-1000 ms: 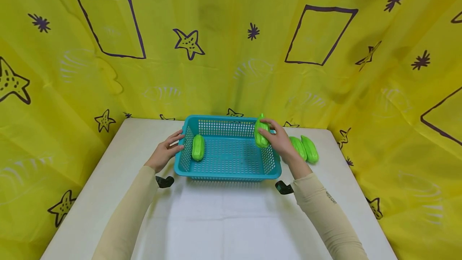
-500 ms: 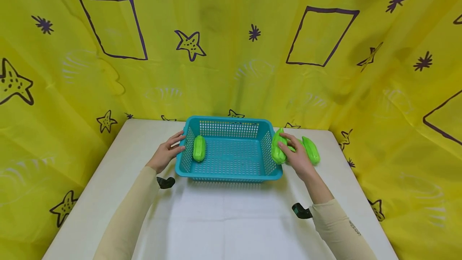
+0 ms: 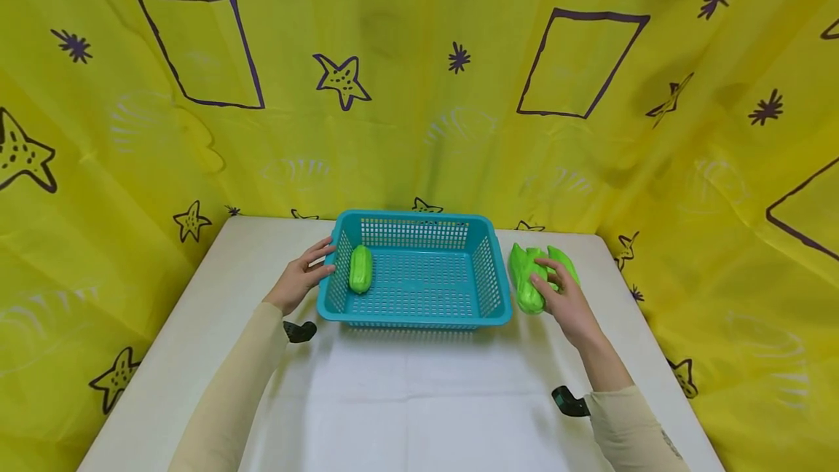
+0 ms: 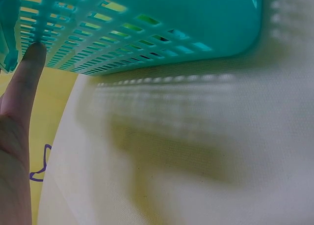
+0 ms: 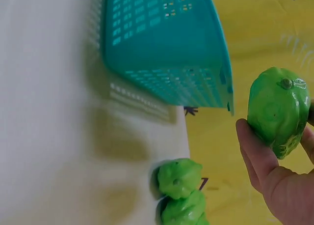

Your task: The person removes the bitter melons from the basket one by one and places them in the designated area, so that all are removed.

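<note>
My right hand (image 3: pixel 572 309) holds an elongated, ridged green fruit or vegetable (image 3: pixel 528 297) above the table, right of the turquoise basket (image 3: pixel 413 322). In the right wrist view, fingers and thumb grip this glossy green piece (image 5: pixel 275 107) by its sides. Two similar green pieces (image 5: pixel 179 178) lie on the table below it, partly hidden by the right hand in the head view. My left hand (image 3: pixel 296 284) rests at the basket's left rim with extended fingers; in the left wrist view a straight finger (image 4: pixel 30 70) touches the perforated wall. Another green piece (image 3: pixel 360 269) lies inside the basket at left.
A white table (image 3: pixel 406 399) carries the basket. Yellow curtains (image 3: pixel 406 144) with dark star and frame drawings stand close behind and at both sides. Dark wrist-camera mounts (image 3: pixel 569 402) stick out by the sleeves.
My right hand has carried the green piece from over the basket's right end, rightward past the rim and down toward the other pieces. The left hand stays at the rim.
</note>
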